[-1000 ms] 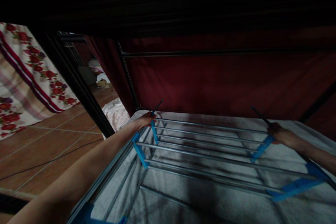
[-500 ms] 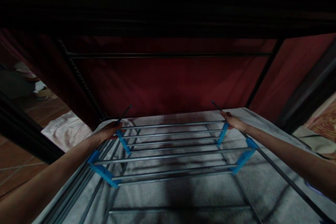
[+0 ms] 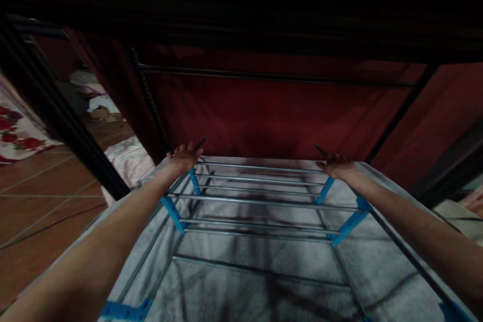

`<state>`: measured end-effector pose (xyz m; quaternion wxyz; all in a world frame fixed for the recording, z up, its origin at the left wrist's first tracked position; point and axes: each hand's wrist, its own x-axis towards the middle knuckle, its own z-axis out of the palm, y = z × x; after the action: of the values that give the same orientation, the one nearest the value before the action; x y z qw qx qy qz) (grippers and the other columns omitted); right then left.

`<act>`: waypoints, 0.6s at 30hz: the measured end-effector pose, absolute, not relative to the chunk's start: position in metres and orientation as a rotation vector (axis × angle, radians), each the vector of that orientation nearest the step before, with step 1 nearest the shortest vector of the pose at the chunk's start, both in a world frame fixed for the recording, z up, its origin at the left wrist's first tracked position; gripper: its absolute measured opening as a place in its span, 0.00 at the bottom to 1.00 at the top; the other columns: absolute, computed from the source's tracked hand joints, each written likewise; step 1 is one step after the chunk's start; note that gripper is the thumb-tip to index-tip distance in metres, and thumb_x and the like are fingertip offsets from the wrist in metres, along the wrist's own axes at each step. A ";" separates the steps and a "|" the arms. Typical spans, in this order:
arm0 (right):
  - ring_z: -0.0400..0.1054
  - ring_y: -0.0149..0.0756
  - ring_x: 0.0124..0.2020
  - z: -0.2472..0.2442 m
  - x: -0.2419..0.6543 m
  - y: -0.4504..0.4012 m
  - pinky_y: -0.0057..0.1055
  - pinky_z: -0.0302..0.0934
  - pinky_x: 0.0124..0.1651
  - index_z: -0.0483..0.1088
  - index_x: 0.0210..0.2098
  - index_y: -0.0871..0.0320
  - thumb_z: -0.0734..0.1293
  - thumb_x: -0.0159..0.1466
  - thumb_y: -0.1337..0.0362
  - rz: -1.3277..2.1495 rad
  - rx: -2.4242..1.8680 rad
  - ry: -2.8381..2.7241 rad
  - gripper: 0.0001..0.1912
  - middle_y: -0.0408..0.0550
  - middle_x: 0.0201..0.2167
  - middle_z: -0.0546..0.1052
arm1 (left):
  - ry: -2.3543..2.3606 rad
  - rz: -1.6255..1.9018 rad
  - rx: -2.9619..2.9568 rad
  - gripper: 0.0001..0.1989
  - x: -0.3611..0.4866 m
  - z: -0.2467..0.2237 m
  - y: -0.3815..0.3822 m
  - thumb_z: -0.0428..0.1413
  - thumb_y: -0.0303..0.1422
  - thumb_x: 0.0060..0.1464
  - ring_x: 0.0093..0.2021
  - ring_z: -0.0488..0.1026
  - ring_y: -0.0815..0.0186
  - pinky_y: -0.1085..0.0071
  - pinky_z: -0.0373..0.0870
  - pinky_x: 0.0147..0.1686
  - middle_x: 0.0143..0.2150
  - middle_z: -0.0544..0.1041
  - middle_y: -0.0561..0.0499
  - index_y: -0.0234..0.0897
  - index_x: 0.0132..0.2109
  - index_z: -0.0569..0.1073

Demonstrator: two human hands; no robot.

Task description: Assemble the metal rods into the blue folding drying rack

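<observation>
A rack of thin metal tubes [image 3: 260, 201] joined by blue plastic brackets [image 3: 174, 214] lies on a grey cloth [image 3: 294, 307]. At the rack's far left corner, my left hand [image 3: 184, 157] is open with fingers spread, its palm against the end bracket. A dark rod tip [image 3: 201, 144] sticks out past its thumb. My right hand [image 3: 337, 165] rests on the far right bracket [image 3: 325, 191], fingers stretched out beside another rod tip [image 3: 320, 150]. The palms hide the joints beneath them.
Dark frame posts [image 3: 64, 100] stand at both sides, and a dark beam spans the top. Red fabric [image 3: 245, 121] hangs behind the rack. Striped cloth [image 3: 128, 161] lies on the tiled floor [image 3: 49, 211] at left, with a cable across the tiles.
The view has swung left, showing more floor. My left hand has gone from wrapped round the rack's corner to spread fingers. My right hand's fingers have also lifted; the rack's far end sits slightly higher in view.
</observation>
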<state>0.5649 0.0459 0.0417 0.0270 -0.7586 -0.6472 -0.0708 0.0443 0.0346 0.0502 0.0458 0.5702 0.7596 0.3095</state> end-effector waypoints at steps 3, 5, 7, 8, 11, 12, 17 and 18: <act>0.60 0.53 0.65 0.068 0.515 0.052 0.49 0.57 0.62 0.59 0.66 0.62 0.55 0.70 0.51 -0.078 -2.129 -2.142 0.31 0.65 0.65 0.63 | 2.189 1.349 1.607 0.30 0.083 0.078 0.020 0.54 0.36 0.64 0.67 0.58 0.43 0.40 0.52 0.63 0.67 0.58 0.23 0.17 0.65 0.59; 0.60 0.48 0.64 0.080 0.472 0.045 0.42 0.58 0.62 0.61 0.65 0.61 0.55 0.71 0.52 0.097 -1.911 -2.275 0.29 0.61 0.65 0.64 | 2.114 1.639 1.605 0.26 0.109 0.088 0.002 0.51 0.33 0.67 0.66 0.61 0.53 0.54 0.56 0.64 0.66 0.60 0.27 0.19 0.65 0.59; 0.64 0.43 0.62 0.082 0.429 0.024 0.36 0.59 0.60 0.62 0.65 0.58 0.54 0.72 0.52 0.197 -1.726 -2.368 0.28 0.55 0.64 0.68 | 2.090 1.815 1.626 0.21 0.136 0.084 -0.027 0.50 0.30 0.67 0.65 0.61 0.60 0.64 0.56 0.65 0.63 0.64 0.36 0.28 0.63 0.63; 0.66 0.41 0.60 0.078 0.409 0.008 0.35 0.60 0.59 0.63 0.64 0.56 0.53 0.72 0.50 0.227 -1.566 -2.414 0.27 0.53 0.62 0.70 | 2.080 1.879 1.637 0.18 0.148 0.075 -0.045 0.50 0.30 0.66 0.64 0.62 0.62 0.66 0.57 0.65 0.62 0.66 0.39 0.32 0.61 0.65; 0.68 0.41 0.57 0.049 0.366 -0.048 0.39 0.59 0.60 0.69 0.57 0.55 0.53 0.72 0.54 0.007 -1.174 -2.412 0.22 0.51 0.57 0.74 | 1.838 2.088 1.783 0.13 0.172 0.022 -0.100 0.48 0.32 0.67 0.60 0.66 0.61 0.61 0.61 0.62 0.56 0.70 0.44 0.40 0.56 0.68; 0.68 0.42 0.57 0.036 0.359 -0.065 0.41 0.58 0.61 0.70 0.56 0.55 0.54 0.72 0.56 -0.099 -1.097 -2.399 0.21 0.51 0.56 0.75 | 1.835 2.095 1.771 0.12 0.174 0.000 -0.117 0.48 0.33 0.67 0.59 0.66 0.60 0.60 0.62 0.61 0.54 0.70 0.45 0.42 0.54 0.69; 0.70 0.44 0.53 -0.027 0.368 -0.100 0.46 0.54 0.63 0.69 0.55 0.58 0.56 0.71 0.63 -0.422 -1.035 -2.384 0.17 0.53 0.52 0.77 | 2.164 2.130 1.161 0.09 0.130 -0.098 -0.159 0.50 0.35 0.61 0.53 0.68 0.57 0.56 0.66 0.56 0.48 0.69 0.45 0.41 0.49 0.66; 0.70 0.44 0.52 -0.035 0.373 -0.099 0.46 0.55 0.63 0.68 0.55 0.59 0.57 0.71 0.64 -0.448 -1.039 -2.381 0.17 0.54 0.51 0.77 | 2.210 2.119 1.086 0.11 0.117 -0.108 -0.159 0.51 0.34 0.60 0.54 0.67 0.56 0.55 0.65 0.57 0.49 0.69 0.45 0.41 0.49 0.66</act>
<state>0.3735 -0.0990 -0.0352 0.2502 -0.3817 -0.8745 -0.1645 0.1171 -0.1594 -0.1080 -0.0538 0.3339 0.6793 0.6513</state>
